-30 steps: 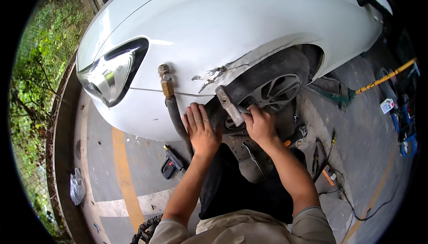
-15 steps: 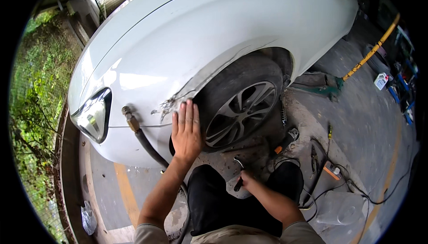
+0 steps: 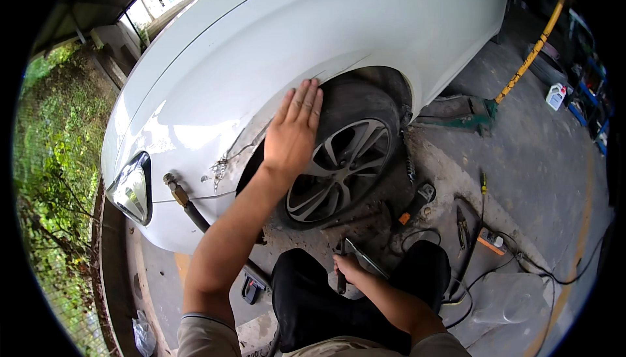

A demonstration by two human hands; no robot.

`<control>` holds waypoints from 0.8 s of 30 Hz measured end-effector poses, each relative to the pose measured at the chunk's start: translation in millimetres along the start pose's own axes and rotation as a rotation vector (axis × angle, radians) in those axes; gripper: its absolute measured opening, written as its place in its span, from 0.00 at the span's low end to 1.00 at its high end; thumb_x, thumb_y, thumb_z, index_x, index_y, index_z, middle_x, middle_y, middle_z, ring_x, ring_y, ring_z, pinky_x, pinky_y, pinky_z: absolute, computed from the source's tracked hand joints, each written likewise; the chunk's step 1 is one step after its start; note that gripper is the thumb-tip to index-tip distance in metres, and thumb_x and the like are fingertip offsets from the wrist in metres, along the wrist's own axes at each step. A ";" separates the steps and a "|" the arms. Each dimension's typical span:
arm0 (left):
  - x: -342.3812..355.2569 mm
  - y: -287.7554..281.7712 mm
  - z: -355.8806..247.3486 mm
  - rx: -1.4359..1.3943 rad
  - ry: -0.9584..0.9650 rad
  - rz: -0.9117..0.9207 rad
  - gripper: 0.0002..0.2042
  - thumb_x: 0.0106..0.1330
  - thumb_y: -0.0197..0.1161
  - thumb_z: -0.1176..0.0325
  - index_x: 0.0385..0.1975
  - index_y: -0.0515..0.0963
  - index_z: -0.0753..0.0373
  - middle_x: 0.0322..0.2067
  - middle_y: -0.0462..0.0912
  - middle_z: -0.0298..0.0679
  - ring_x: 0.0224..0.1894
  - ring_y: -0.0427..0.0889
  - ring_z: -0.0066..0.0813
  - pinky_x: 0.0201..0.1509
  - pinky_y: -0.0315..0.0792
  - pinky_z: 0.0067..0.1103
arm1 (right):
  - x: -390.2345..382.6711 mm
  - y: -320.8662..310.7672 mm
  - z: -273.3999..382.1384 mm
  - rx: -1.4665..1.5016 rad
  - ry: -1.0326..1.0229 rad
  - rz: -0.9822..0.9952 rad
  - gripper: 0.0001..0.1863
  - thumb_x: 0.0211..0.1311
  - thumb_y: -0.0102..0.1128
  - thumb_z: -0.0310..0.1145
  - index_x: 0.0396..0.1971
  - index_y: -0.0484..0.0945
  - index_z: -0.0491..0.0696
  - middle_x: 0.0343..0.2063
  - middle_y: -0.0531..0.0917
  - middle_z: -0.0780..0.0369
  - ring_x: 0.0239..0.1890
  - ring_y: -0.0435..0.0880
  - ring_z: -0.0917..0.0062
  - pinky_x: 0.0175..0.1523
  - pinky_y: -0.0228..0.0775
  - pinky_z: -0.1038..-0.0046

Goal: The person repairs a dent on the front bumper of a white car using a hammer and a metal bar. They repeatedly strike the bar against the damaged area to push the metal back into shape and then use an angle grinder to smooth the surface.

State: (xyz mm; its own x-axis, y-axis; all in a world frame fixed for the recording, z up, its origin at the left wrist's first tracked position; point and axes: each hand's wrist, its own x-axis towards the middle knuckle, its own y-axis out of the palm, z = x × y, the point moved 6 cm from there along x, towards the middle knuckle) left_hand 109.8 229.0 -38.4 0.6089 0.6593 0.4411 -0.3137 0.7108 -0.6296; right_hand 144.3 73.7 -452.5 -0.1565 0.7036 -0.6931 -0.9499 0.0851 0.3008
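My left hand lies flat with its fingers stretched out on the wheel arch edge of a white car's fender, above the front wheel. Below and left of that hand, the fender has a scraped, cracked patch; fine dark scratches run along the arch. Low between my knees, my right hand is closed round a slim dark-handled hand tool, and its kind is hard to make out. A grey metal bar shows beside this hand; whether it belongs to the tool I cannot tell.
A hose with a brass fitting rests against the bumper near the headlight. A green floor jack with a yellow handle stands behind the wheel. On the right floor lie a power tool, pliers, an orange power strip and cables.
My left hand has slid up and right along the arch, from beside the scraped patch to higher on the edge. The right hand stays low with the tool, now turned. The view has shifted slightly.
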 end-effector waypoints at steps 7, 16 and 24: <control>-3.9 -6.0 8.0 0.309 0.171 0.152 0.30 0.64 0.43 0.68 0.68 0.52 0.66 0.71 0.47 0.40 0.74 0.43 0.30 0.75 0.38 0.27 | 21.5 -2.8 -37.7 0.266 0.157 -0.026 0.09 0.58 0.55 0.29 0.21 0.69 0.43 0.16 0.71 0.60 0.16 0.72 0.72 0.22 0.68 0.69; -101.5 40.5 1.4 -1.307 -0.563 0.472 0.27 0.67 0.55 0.69 0.65 0.58 0.67 0.58 0.72 0.47 0.59 0.73 0.40 0.63 0.66 0.31 | 27.3 -2.6 -55.4 0.058 0.212 0.006 0.07 0.57 0.56 0.30 0.27 0.71 0.42 0.16 0.73 0.62 0.16 0.72 0.74 0.19 0.64 0.71; -23.6 64.4 -19.4 -2.653 -0.712 -0.470 0.32 0.65 0.51 0.80 0.69 0.49 0.62 0.70 0.50 0.39 0.72 0.50 0.35 0.72 0.50 0.33 | 4.8 -18.0 -51.3 -0.798 -0.083 -0.154 0.21 0.52 0.55 0.31 0.41 0.68 0.29 0.40 0.79 0.41 0.43 0.81 0.53 0.42 0.75 0.61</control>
State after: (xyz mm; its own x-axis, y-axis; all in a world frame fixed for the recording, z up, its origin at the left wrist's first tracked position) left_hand 89.4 254.5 -101.7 0.0773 0.9309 0.3569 0.7569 -0.2878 0.5868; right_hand 146.7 39.4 -494.8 -0.0180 0.7774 -0.6288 -0.8706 -0.3215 -0.3724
